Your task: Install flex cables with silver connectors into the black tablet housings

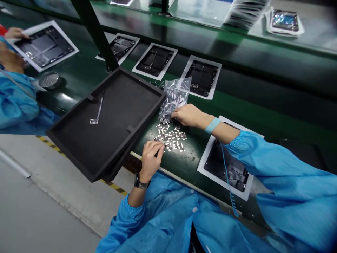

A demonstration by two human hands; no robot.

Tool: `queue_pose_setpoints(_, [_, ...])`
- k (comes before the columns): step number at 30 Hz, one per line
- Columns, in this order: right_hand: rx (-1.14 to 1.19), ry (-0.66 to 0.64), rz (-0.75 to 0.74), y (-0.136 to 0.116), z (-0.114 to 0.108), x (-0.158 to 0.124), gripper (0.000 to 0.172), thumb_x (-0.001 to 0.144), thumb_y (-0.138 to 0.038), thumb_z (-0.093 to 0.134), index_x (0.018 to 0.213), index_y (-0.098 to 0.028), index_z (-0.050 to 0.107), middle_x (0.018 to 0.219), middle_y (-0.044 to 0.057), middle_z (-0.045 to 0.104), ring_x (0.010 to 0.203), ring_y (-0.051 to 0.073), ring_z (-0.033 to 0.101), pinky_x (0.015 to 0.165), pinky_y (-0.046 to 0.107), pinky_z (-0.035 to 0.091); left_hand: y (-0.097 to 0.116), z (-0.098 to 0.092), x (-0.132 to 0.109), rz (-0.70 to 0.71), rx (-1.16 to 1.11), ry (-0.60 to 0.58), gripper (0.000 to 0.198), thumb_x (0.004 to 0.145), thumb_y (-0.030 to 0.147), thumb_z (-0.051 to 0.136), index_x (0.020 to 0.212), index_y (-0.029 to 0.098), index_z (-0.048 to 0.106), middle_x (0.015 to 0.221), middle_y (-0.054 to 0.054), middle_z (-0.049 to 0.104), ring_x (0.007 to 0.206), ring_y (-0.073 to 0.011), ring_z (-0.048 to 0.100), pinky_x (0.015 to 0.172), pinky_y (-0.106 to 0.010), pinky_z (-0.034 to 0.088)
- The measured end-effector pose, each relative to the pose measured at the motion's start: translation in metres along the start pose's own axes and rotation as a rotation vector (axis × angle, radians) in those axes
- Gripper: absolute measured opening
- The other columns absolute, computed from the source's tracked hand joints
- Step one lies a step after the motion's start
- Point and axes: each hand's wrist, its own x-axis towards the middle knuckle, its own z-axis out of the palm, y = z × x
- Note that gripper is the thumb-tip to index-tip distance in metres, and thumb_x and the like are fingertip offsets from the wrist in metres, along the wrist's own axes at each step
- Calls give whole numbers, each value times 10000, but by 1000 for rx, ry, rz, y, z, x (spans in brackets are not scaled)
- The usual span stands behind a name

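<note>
While I watch through the head camera, the left hand (150, 160) hovers curled over a pile of small metal brackets (170, 136), its fingertips (161, 147) drawn together at the pile's near edge. From here I cannot tell whether they pinch a piece. The right hand (187, 116) lies against the lower end of a clear plastic bag (175, 100) packed with more brackets, its fingers closed up on the bag, though I cannot confirm a firm clamp. The loose brackets sit on a green bench (191, 163) between the two hands. Just left of the left hand, a black foam tray (105, 121) tilts over the bench edge, with a thin flex strip (98, 111) inside it. Beyond the right hand, tablet back housings (202, 78) lie on white sheets (193, 58). A coiled cord (231, 196) hangs from a teal wrist strap (212, 125) on the right wrist. Well left of both hands, a co-worker's hand (15, 33) rests on another sheet holding a housing.
</note>
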Motion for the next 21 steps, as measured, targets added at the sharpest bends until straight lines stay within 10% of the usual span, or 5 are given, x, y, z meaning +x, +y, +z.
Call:
queue_pose_setpoints(10, [63,97,-34,3,14,-7,236,972,-174,517,1009,-154,749,965,101,692,781,189,599,657,319,302,0,-1,0,-37,-2,-1,148,993,222,589,979,222,737,1005,-58,761,982,-226,663,973,-459,511])
queue_pose_setpoints(16, [632,483,98,-13,13,-12,180,944,-296,634,889,-161,739,933,82,675,859,200,612,762,325,446,3,-2,-2,-90,-48,40,147,987,221,597,977,217,743,983,-60,769,956,-224,696,934,-428,535])
queue_pose_setpoints(21, [1141,763,242,-35,-17,-32,195,922,-374,680,906,-180,676,963,79,735,951,221,679,910,401,522,4,-2,-1,-415,-314,193,199,991,340,611,1052,191,728,891,-66,778,787,-199,756,746,-324,584])
